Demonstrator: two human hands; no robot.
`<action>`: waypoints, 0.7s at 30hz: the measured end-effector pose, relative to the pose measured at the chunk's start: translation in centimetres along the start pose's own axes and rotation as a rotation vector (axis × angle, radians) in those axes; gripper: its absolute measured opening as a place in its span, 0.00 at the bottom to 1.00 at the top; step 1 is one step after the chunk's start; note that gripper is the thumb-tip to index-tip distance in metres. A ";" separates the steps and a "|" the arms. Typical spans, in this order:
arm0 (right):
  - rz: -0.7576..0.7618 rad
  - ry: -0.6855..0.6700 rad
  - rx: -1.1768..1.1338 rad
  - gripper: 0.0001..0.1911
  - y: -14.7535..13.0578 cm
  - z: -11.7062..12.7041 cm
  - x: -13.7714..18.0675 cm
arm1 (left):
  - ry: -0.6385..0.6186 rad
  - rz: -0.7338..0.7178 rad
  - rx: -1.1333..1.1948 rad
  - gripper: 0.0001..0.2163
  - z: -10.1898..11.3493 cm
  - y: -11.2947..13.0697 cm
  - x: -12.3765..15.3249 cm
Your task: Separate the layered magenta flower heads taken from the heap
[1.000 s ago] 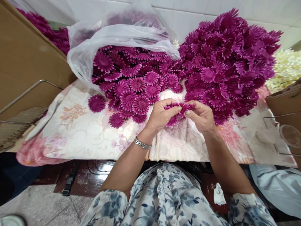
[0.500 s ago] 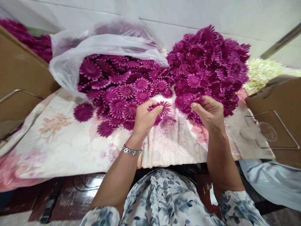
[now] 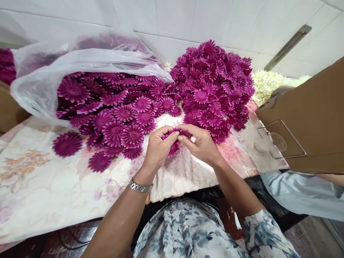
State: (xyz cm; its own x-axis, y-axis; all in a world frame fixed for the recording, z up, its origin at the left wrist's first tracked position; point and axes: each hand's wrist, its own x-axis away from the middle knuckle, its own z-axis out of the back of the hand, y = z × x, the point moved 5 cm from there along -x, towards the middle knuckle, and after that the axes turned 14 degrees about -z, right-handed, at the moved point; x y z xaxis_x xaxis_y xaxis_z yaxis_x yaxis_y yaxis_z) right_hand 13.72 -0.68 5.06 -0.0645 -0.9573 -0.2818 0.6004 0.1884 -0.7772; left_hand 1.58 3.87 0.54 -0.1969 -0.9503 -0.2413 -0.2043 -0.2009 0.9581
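My left hand (image 3: 158, 146) and right hand (image 3: 200, 142) pinch magenta, fabric-like petals (image 3: 185, 132) between them, the rounded magenta flower heap (image 3: 212, 86) at one o'clock, nearer the right.

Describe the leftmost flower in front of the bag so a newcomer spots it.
Start at the see-through plastic bag whose mouth spills purple flowers onto the floral cloth. In front of the mouth's left side lies the leftmost flower. Its neighbours crowd to its right; cloth alone borders its left and near sides.
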 end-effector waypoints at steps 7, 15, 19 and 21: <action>-0.018 0.352 0.166 0.09 1.9 7.6 -1.6 | 0.000 0.186 0.266 0.09 -0.7 0.1 0.1; 0.026 0.486 0.530 0.12 2.6 8.2 -1.5 | 0.011 0.295 0.674 0.15 -1.1 -0.4 0.3; 0.201 0.112 0.258 0.07 -0.6 1.2 -0.3 | 0.032 0.257 0.639 0.19 -1.0 -0.5 0.4; 0.239 0.093 0.297 0.07 -0.8 -0.8 -0.1 | 0.010 0.248 0.636 0.19 -1.2 -0.4 0.4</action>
State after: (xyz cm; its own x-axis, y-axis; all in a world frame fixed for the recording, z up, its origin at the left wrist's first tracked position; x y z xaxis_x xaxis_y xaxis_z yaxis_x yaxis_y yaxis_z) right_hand 12.62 -0.55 5.31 0.0413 -0.8679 -0.4950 0.8109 0.3186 -0.4909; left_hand 2.71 3.31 0.24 -0.3019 -0.9531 -0.0222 -0.6792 0.1987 0.7066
